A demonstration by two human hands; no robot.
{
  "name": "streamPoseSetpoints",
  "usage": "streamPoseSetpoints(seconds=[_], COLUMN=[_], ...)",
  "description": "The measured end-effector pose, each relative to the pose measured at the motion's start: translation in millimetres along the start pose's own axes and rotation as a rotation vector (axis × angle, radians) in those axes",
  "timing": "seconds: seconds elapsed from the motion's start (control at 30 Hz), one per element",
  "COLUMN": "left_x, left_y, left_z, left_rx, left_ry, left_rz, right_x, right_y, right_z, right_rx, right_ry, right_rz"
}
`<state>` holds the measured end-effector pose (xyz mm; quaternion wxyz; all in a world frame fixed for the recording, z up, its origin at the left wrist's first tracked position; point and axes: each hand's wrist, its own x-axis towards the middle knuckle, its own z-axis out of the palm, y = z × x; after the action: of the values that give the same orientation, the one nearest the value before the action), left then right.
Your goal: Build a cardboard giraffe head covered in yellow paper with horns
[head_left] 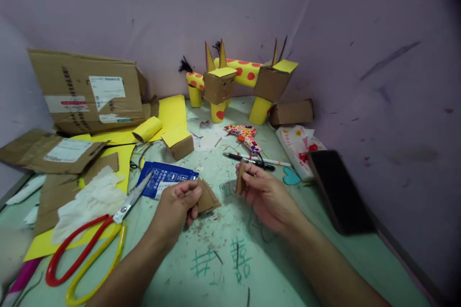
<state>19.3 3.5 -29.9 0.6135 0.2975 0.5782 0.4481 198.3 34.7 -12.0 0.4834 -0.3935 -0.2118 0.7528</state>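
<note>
Between thumb and fingers, my left hand (179, 204) pinches a couple of flat cardboard pieces (208, 196) low over the green tabletop (201, 283). To its right, my right hand (268, 192) grips a small narrow cardboard piece (241, 180), held upright. The two hands are apart. Left of my left hand lie scissors (121, 211) with one red and one yellow handle, their blades resting over a blue packet (167, 178). Just beyond my right hand are a black pen (248, 160) and a blue paper heart (291, 176).
Two spotted cardboard animals (220, 87) (272, 81) stand at the back wall. A cardboard box (82, 91), yellow paper (175, 110) and crumpled tissue (91, 199) crowd the left. A phone (340, 192) leans against a tissue pack (297, 146) on the right.
</note>
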Motion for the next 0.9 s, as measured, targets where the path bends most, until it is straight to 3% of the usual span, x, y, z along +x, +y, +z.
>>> streamPoseSetpoints(seconds=[0.13, 0.3, 0.43, 0.57, 0.7, 0.8, 0.9], left_x=[-1, 2, 4, -1, -8, -12, -17], left_y=[11, 11, 6, 9, 13, 13, 14], left_z=[-4.8, -11.0, -11.2, -5.6, -2.6, -3.3, -1.7], left_rx=[-0.24, -0.361, -0.469, -0.475, -0.34, -0.04, 0.408], left_ry=[-0.173, -0.284, -0.367, -0.369, -0.265, -0.177, -0.209], left_rz=[-0.093, -0.156, -0.146, -0.067, 0.025, 0.004, 0.044], right_x=[0, 1, 1, 0, -1, -1, -3], right_y=[10, 13, 16, 15, -1, -21, -35], right_z=[2, 0, -1, -1, -5, -11, -20], right_rx=[-0.109, -0.17, -0.188, -0.236, -0.281, -0.396, -0.709], right_ry=[0.063, 0.049, 0.027, 0.021, 0.164, 0.303, 0.277], right_rz=[-0.016, -0.017, -0.025, -0.067, -0.263, -0.415, -0.271])
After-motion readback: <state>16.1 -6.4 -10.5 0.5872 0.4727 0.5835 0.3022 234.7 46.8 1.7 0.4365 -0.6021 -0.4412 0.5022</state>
